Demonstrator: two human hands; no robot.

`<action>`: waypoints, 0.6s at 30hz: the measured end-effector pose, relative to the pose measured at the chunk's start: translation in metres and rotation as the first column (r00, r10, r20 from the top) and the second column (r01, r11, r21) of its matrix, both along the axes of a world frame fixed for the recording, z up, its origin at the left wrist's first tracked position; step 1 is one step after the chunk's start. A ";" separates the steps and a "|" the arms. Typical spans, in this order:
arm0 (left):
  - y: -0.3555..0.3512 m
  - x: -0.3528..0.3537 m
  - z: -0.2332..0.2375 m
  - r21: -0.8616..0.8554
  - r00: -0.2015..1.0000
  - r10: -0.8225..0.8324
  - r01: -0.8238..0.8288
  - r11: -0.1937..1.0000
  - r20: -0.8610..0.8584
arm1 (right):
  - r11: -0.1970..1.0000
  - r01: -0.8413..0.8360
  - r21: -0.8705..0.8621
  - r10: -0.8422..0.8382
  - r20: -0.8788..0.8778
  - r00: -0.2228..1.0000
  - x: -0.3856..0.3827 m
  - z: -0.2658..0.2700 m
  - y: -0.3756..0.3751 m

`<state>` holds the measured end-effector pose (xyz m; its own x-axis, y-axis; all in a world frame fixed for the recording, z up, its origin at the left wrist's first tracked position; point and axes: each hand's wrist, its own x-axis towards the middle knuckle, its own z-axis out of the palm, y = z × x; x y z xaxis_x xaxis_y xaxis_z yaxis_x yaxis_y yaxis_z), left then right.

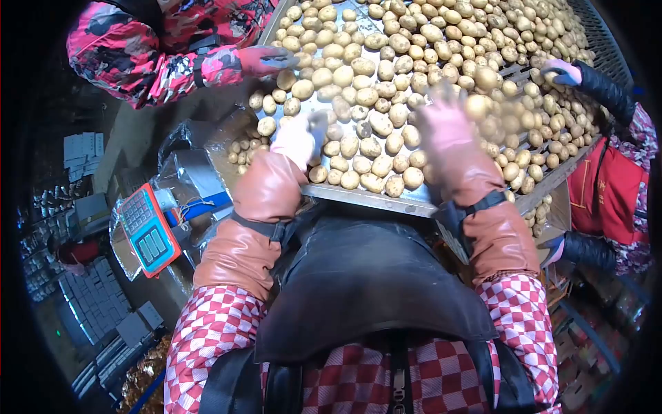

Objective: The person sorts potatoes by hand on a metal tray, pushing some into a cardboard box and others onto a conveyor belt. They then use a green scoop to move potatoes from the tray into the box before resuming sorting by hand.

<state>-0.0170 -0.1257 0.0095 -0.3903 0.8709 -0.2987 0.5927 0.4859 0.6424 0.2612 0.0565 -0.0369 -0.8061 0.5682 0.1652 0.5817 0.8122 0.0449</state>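
Note:
Many pale potatoes (381, 124) lie across a metal sorting table (358, 198). My left hand (301, 139), in a light glove with greyish fingertips, rests low over the potatoes by the table's near left side. Its fingers are blurred, and whether it grips a potato is hard to see. My right hand (447, 123), in a pink glove, reaches over the potatoes to the right with its fingers apart, smeared by motion. Beside it several blurred potatoes (502, 117) appear to be moving. Brown sleeve covers with dark straps run up both my forearms.
One co-worker's gloved hand (265, 61) touches potatoes at the upper left. Another person's gloved hand (562, 72) is at the right edge. A red-framed scale (146, 228) stands left, near a container of smaller potatoes (243, 153). The table's raised wooden edge (552, 181) faces me.

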 end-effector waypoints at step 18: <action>-0.052 -0.003 -0.089 0.470 0.838 0.545 -0.477 0.743 -0.012 | 0.885 -0.058 -0.462 -0.220 -0.525 0.822 0.082 0.015 -0.033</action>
<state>-0.0197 -0.1776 -0.0795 -0.8215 0.5502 0.1501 0.4354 0.4351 0.7881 0.3428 0.0238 -0.0216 -0.6019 0.7482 0.2791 0.4568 0.6092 -0.6482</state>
